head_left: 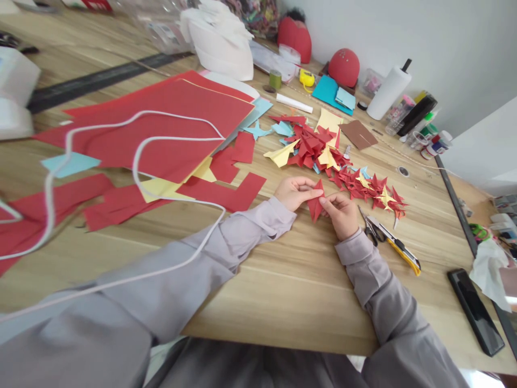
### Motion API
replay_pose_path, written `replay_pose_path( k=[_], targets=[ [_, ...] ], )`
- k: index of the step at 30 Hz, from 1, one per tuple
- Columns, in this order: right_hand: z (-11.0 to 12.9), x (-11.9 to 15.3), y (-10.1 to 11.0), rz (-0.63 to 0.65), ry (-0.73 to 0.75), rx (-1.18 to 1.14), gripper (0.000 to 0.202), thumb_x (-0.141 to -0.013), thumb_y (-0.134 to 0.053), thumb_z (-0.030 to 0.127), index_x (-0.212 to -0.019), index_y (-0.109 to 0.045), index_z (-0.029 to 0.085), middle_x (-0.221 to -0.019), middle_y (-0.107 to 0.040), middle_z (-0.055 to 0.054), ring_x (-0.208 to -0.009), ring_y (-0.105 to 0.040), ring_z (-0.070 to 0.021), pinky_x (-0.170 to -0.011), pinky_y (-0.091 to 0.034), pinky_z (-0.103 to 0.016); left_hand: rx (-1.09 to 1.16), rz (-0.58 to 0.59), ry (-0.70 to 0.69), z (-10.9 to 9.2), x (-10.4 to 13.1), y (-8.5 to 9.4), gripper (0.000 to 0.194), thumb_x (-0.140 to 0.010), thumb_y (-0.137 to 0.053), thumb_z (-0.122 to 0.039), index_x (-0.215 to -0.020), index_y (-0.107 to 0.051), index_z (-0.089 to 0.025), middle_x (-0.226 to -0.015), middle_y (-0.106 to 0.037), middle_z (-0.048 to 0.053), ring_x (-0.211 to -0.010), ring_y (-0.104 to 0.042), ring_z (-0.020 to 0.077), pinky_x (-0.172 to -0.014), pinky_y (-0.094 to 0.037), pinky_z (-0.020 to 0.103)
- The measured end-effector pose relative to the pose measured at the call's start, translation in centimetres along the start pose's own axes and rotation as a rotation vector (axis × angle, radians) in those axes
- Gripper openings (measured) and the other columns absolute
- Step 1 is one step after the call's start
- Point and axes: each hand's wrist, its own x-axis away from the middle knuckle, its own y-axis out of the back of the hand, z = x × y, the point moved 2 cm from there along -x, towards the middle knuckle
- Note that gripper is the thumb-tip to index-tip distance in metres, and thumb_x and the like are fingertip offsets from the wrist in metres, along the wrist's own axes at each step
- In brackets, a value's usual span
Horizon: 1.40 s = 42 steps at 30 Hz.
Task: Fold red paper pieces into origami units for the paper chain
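A red piece of folded paper (314,209), shaped like a narrow diamond, is held upright between both hands just above the wooden table. My left hand (294,193) pinches its upper left side between thumb and fingers. At its right edge, my right hand (341,213) grips it with thumb and fingertips. Right behind the hands lies a heap of folded paper pieces (311,145), mostly red with some yellow and light blue. More red star-like folded pieces (355,183) trail off to the right. A light blue folded star (257,130) lies left of the heap.
Large red sheets (161,118) and cut red strips (117,207) cover the left side, crossed by a white cable (139,141). Scissors (374,230) and a yellow utility knife (398,247) lie beside my right wrist. A black phone (475,311) rests near the right edge.
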Motion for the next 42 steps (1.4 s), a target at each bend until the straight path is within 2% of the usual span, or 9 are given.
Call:
replay_pose_path(
  k=[9,19,23,26,28,30,32,37,42],
  targets=[
    [-0.19,-0.01,-0.1,0.041,0.049,-0.016,0.022,-0.064,-0.068,0.037,-0.064,-0.057,0.017,-0.053,-0.056,0.003,-0.048,-0.049,-0.0085,-0.05,-0.042,-0.023,0.088,-0.053,-0.004,0.02,0.04,0.06,0.033,-0.047,-0.076,-0.036,-0.067,-0.064,-0.013,-0.062,-0.066,0.002,-0.063,-0.062,0.0153,-0.065,-0.049,0.03],
    [-0.24,0.04,-0.01,0.106,0.109,0.039,0.016,-0.066,-0.067,0.033,-0.067,-0.061,0.018,-0.06,-0.06,0.001,-0.055,-0.052,-0.0103,-0.056,-0.044,-0.025,0.05,-0.076,-0.005,0.25,-0.08,0.37,0.027,-0.057,-0.07,-0.038,-0.058,-0.06,-0.013,-0.054,-0.062,0.0,-0.05,-0.055,0.0104,-0.051,-0.045,0.023],
    [0.01,0.09,-0.12,0.075,0.047,-0.036,0.019,-0.065,-0.067,0.035,-0.067,-0.06,0.017,-0.055,-0.058,0.002,-0.05,-0.051,-0.0089,-0.052,-0.043,-0.023,0.053,-0.107,-0.042,0.25,-0.18,0.34,0.028,-0.058,-0.069,-0.038,-0.056,-0.059,-0.012,-0.052,-0.058,-0.002,-0.048,-0.052,0.0087,-0.051,-0.043,0.022],
    [-0.07,-0.02,0.02,0.006,-0.02,-0.101,0.022,-0.065,-0.066,0.037,-0.067,-0.059,0.016,-0.05,-0.056,0.004,-0.045,-0.049,-0.0072,-0.047,-0.041,-0.021,0.124,-0.091,-0.07,0.43,-0.4,0.3,0.028,-0.058,-0.069,-0.035,-0.073,-0.062,-0.012,-0.066,-0.063,0.002,-0.06,-0.057,0.0118,-0.057,-0.046,0.025],
    [-0.29,-0.16,0.25,-0.049,-0.044,-0.131,0.023,-0.067,-0.065,0.038,-0.067,-0.058,0.016,-0.048,-0.055,0.005,-0.042,-0.047,-0.0066,-0.044,-0.04,-0.02,0.151,-0.084,-0.107,0.54,-0.51,0.34,0.04,-0.056,-0.071,-0.028,-0.092,-0.061,-0.015,-0.078,-0.064,0.003,-0.067,-0.058,0.0123,-0.06,-0.047,0.024],
    [-0.55,-0.29,0.49,-0.09,-0.045,-0.154,0.023,-0.068,-0.063,0.038,-0.067,-0.058,0.016,-0.047,-0.055,0.005,-0.041,-0.047,-0.0062,-0.042,-0.038,-0.019,0.15,-0.045,-0.13,0.64,-0.53,0.31,0.055,-0.055,-0.071,-0.022,-0.108,-0.055,-0.019,-0.083,-0.063,0.002,-0.066,-0.058,0.0117,-0.057,-0.047,0.023],
    [-0.75,-0.39,0.63,-0.103,-0.037,-0.169,0.022,-0.069,-0.063,0.037,-0.067,-0.057,0.016,-0.047,-0.054,0.005,-0.04,-0.046,-0.0059,-0.041,-0.037,-0.018,0.127,0.006,-0.134,0.69,-0.46,0.22,0.056,-0.058,-0.069,-0.022,-0.112,-0.053,-0.021,-0.082,-0.063,0.002,-0.061,-0.057,0.0114,-0.052,-0.047,0.023],
    [-0.78,-0.41,0.62,-0.096,-0.029,-0.2,0.021,-0.07,-0.062,0.036,-0.067,-0.057,0.017,-0.047,-0.054,0.006,-0.04,-0.045,-0.0055,-0.04,-0.036,-0.018,-0.041,0.045,-0.098,0.55,-0.08,-0.02,0.017,-0.062,-0.063,-0.02,-0.077,-0.069,-0.013,-0.07,-0.065,0.004,-0.048,-0.054,0.0095,-0.048,-0.046,0.024],
    [-0.73,-0.39,0.57,-0.112,-0.033,-0.188,0.021,-0.068,-0.063,0.037,-0.069,-0.059,0.016,-0.047,-0.054,0.006,-0.04,-0.045,-0.006,-0.039,-0.036,-0.019,0.002,0.045,-0.013,0.19,0.37,-0.31,0.017,-0.057,-0.067,-0.016,-0.074,-0.069,-0.013,-0.059,-0.065,0.002,-0.046,-0.055,0.01,-0.05,-0.049,0.025]
  ],
)
